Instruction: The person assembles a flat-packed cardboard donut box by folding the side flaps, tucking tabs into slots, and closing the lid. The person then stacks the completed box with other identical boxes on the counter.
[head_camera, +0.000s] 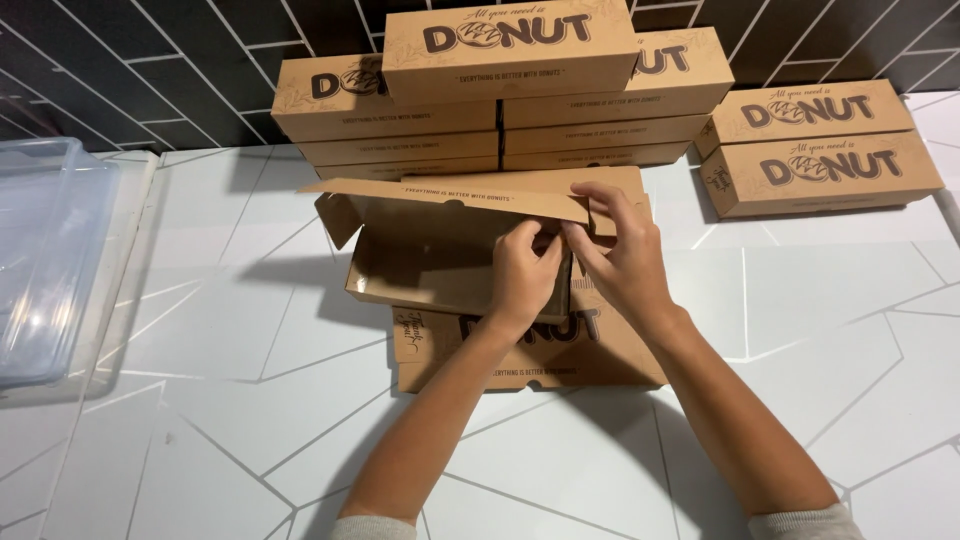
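Brown open box (430, 255) before stacked brown boxes (500, 90).

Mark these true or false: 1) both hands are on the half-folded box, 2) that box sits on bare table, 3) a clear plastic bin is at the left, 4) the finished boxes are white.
1) True: left hand and right hand pinch the right end of the half-folded box.
2) False: it rests on a flat unfolded box.
3) True: clear plastic bin.
4) False: the finished boxes are brown cardboard.

A bakery packing station is showing: stacked brown cardboard pastry boxes (500, 110) are standing behind the white geometric-patterned counter (200, 400).
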